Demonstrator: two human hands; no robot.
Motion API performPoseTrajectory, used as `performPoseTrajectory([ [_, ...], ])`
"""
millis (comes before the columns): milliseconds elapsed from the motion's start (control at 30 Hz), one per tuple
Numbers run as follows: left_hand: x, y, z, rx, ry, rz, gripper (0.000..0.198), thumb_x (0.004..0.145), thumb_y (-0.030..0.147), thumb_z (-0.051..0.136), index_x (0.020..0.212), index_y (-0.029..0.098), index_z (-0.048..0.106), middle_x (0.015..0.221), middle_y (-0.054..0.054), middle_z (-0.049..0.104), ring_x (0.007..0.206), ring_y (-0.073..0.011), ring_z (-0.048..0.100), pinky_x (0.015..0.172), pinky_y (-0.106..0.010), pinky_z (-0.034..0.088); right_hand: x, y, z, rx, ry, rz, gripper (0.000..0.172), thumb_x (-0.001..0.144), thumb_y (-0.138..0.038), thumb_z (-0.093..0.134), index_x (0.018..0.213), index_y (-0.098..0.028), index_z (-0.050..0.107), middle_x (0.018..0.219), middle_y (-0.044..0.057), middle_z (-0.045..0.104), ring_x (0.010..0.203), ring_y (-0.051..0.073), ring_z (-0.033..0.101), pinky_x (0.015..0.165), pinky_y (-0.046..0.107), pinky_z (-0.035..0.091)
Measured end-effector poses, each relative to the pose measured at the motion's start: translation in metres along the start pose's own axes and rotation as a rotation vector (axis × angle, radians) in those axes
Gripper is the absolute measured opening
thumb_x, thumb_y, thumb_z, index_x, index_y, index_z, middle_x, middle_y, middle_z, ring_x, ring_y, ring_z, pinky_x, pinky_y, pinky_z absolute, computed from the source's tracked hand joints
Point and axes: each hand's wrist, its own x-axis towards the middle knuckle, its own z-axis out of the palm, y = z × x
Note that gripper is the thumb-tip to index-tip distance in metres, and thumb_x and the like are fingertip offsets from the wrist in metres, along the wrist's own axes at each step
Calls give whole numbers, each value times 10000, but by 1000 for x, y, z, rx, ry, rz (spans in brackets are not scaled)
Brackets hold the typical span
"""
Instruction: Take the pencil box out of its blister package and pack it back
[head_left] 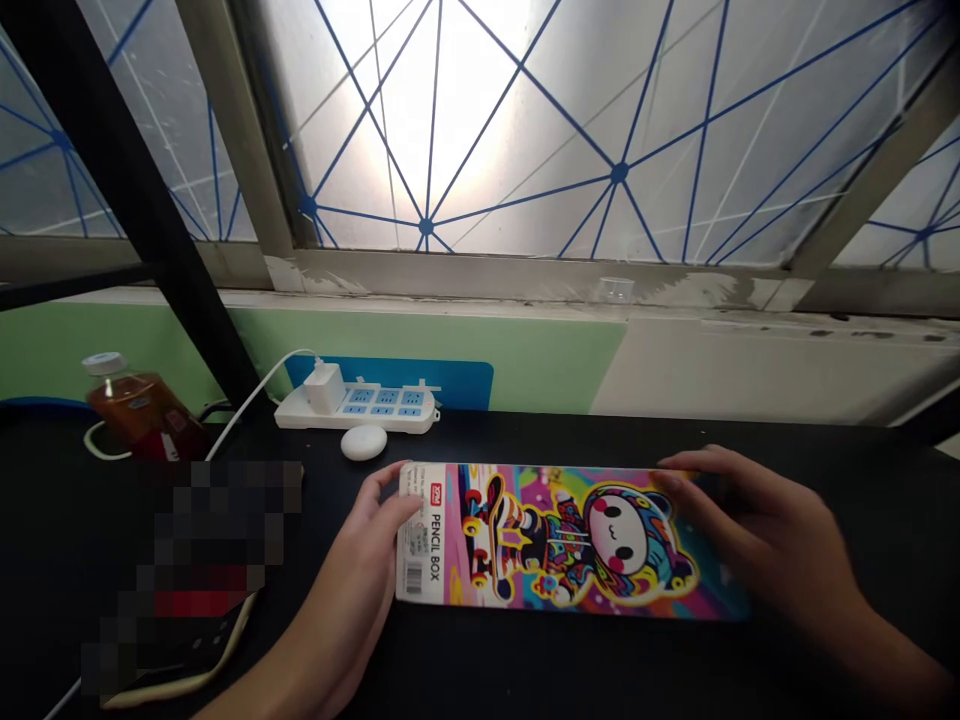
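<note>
A colourful pencil box (570, 545) lies lengthwise across the middle of the black table, its cartoon skateboarder lying sideways. The white end with the words "PENCIL BOX" and a barcode points left. My left hand (367, 540) grips that end, thumb on top and the other fingers mostly hidden behind it. At the opposite end, my right hand (757, 530) holds the far right corner between thumb and fingers. Part of the box's right end is covered by the right hand and in shadow.
A white power strip (386, 408) with a plugged-in charger stands against the wall, a white oval case (364, 442) before it. On the left are a bottle of amber drink (146, 410) and a partly blurred phone (202, 640). A black post (142, 200) slants down there.
</note>
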Motion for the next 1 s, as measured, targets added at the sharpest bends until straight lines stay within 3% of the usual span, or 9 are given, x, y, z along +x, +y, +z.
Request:
performPoseTrajectory([
  [100, 2, -4, -4, 50, -97, 36, 411, 932, 311, 697, 1326, 278, 587, 1212, -71, 740, 1082, -294, 736, 909, -401, 584, -5, -7, -5, -49, 88, -153, 220, 947, -525, 642, 881, -323, 702, 768, -4, 702, 514, 152, 550, 496, 315, 446],
  [233, 0, -5, -4, 106, -67, 78, 509, 855, 248, 705, 1339, 301, 557, 1157, -34, 744, 1029, -296, 744, 852, -400, 593, -3, -10, -2, -10, 5, -170, 221, 968, -507, 619, 893, -310, 687, 759, -1, 710, 515, 153, 563, 470, 301, 438],
  [333, -5, -5, -1, 130, 5, 95, 630, 765, 187, 682, 1362, 312, 523, 1098, -16, 748, 958, -293, 758, 805, -400, 596, 0, -8, 0, 53, -27, -90, 294, 956, -569, 614, 921, -289, 696, 760, 16, 716, 550, 165, 592, 488, 296, 466],
  [500, -8, -6, -1, 123, 43, 129, 622, 717, 192, 701, 1314, 290, 554, 1055, -13, 745, 927, -286, 754, 794, -393, 594, 6, -8, -1, 268, -56, 148, 442, 909, -693, 611, 995, -267, 692, 706, 5, 639, 598, 171, 601, 481, 261, 482],
  [633, -6, -8, -3, 87, 74, 192, 599, 698, 177, 712, 1269, 289, 573, 1028, -4, 738, 966, -279, 741, 773, -357, 590, 10, -6, 3, 413, -222, 259, 515, 864, -746, 635, 987, -248, 678, 796, 27, 700, 682, 197, 666, 540, 275, 549],
  [733, -5, -7, -4, 68, 92, 229, 590, 686, 162, 707, 1246, 288, 571, 994, 4, 732, 961, -271, 740, 751, -332, 582, 11, -5, 7, 601, -403, 330, 476, 820, -653, 761, 1063, -262, 642, 943, 37, 762, 836, 248, 739, 714, 359, 635],
  [833, -5, -4, -4, 73, 82, 252, 569, 714, 195, 718, 1255, 287, 568, 1000, 4, 729, 967, -270, 736, 766, -330, 571, 11, -2, 10, 662, -510, 350, 472, 750, -534, 877, 1059, -249, 662, 1026, 55, 785, 957, 293, 752, 883, 450, 631],
  [900, -4, -2, -5, 88, 48, 229, 510, 784, 278, 718, 1269, 294, 562, 1020, 1, 732, 993, -276, 727, 799, -348, 563, 10, 2, 10, 626, -487, 361, 483, 689, -529, 916, 1000, -228, 700, 987, 68, 795, 956, 322, 753, 884, 471, 631],
  [1000, -3, 2, -5, 113, -23, 218, 418, 892, 486, 664, 1248, 287, 573, 1058, -14, 736, 1022, -290, 711, 858, -385, 543, 9, 9, 11, 500, -344, 300, 502, 621, -575, 931, 930, -223, 748, 929, 68, 791, 899, 332, 745, 803, 443, 639],
])
